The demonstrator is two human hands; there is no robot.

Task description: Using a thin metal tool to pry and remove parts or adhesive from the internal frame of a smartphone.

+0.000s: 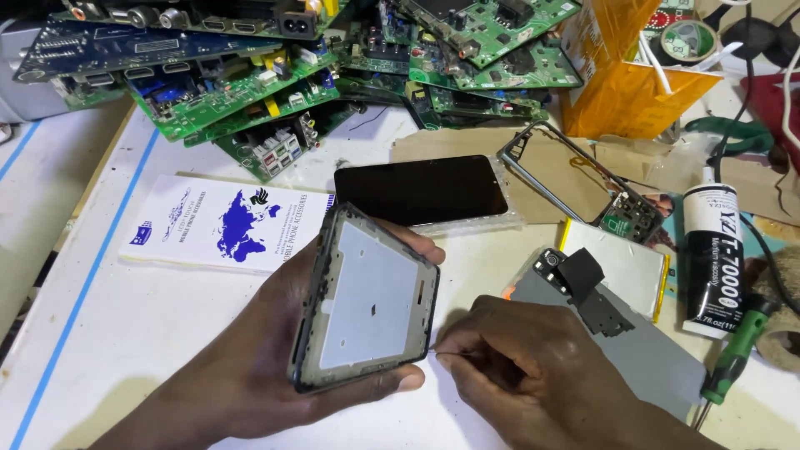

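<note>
Head view: left hand (275, 333) grips a stripped phone frame (367, 300); right hand (517, 367) pinches what may be a thin pick (450, 354) at its edge; screen (421, 190) lies unfitted.

- Left hand (275, 350) reaching in from lower left, palm up, fingers curled round from beneath, thumb pressed along the lower edge, fingertips (421, 247) showing at the far side.
- Right hand (517, 358) entering from lower right, knuckles up, fingers bunched in a tight pinch, thumb and forefinger tips (442, 350) meeting and pointing left, close to the left thumb.
</note>
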